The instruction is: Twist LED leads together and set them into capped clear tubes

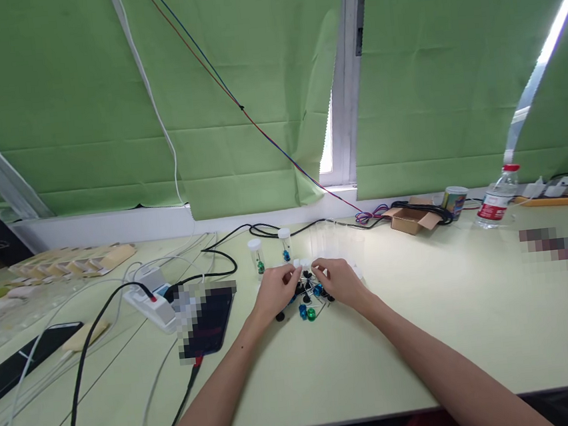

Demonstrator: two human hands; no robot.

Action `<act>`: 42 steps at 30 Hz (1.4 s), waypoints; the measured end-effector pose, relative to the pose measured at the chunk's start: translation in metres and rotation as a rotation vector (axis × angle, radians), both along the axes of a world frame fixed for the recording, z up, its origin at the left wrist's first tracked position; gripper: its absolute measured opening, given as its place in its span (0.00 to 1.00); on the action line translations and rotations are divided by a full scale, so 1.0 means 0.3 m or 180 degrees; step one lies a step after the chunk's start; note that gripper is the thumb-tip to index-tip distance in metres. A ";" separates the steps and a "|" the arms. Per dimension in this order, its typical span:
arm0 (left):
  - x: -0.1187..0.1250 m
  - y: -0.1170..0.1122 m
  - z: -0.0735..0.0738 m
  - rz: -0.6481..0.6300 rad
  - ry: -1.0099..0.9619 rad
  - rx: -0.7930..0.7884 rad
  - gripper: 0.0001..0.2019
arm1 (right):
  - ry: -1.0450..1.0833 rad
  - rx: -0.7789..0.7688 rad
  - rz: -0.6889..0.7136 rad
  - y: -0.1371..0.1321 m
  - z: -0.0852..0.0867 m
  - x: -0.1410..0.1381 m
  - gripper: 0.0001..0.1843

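Both my hands meet over a small pile of black, blue and green pieces with thin metal legs on the table. My left hand is at the pile's left side, thumb and fingertips drawn together. From the right, my right hand reaches in with its fingers bent in a pinch. Whatever the fingertips hold is too small to make out. A green piece and a blue piece lie at the near edge. Behind my left hand stand a white-capped clear vial with green inside and another with blue inside.
Left of my hands are a dark phone, a white power strip and tangled cables. An open cardboard box, a printed can and a water bottle stand at the back right. Clear plastic containers sit behind the pile.
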State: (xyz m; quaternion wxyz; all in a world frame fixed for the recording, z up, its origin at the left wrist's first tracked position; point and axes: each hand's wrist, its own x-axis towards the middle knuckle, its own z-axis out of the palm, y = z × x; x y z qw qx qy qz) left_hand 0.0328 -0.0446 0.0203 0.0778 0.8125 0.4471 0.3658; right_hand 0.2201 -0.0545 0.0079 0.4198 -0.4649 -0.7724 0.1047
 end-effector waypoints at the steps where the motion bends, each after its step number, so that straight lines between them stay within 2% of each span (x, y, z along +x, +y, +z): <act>1: 0.001 -0.001 0.000 -0.0071 0.0103 -0.0072 0.19 | -0.0041 -0.0076 0.0030 0.005 -0.004 0.002 0.12; 5: 0.001 0.001 -0.006 -0.0241 0.0475 -0.0289 0.13 | -0.0157 -0.0263 0.0037 0.020 -0.020 0.010 0.11; 12: 0.003 0.012 -0.022 -0.0233 0.0793 -0.0310 0.12 | -0.0155 -0.0453 0.0009 0.026 -0.025 0.012 0.11; 24: 0.000 0.026 -0.029 -0.0279 0.0818 -0.0365 0.12 | -0.0193 -0.0398 0.0054 0.031 -0.041 0.005 0.11; 42: 0.004 0.018 -0.020 -0.0271 0.0836 -0.0349 0.11 | -0.0461 -0.0549 0.0051 0.019 -0.013 0.016 0.12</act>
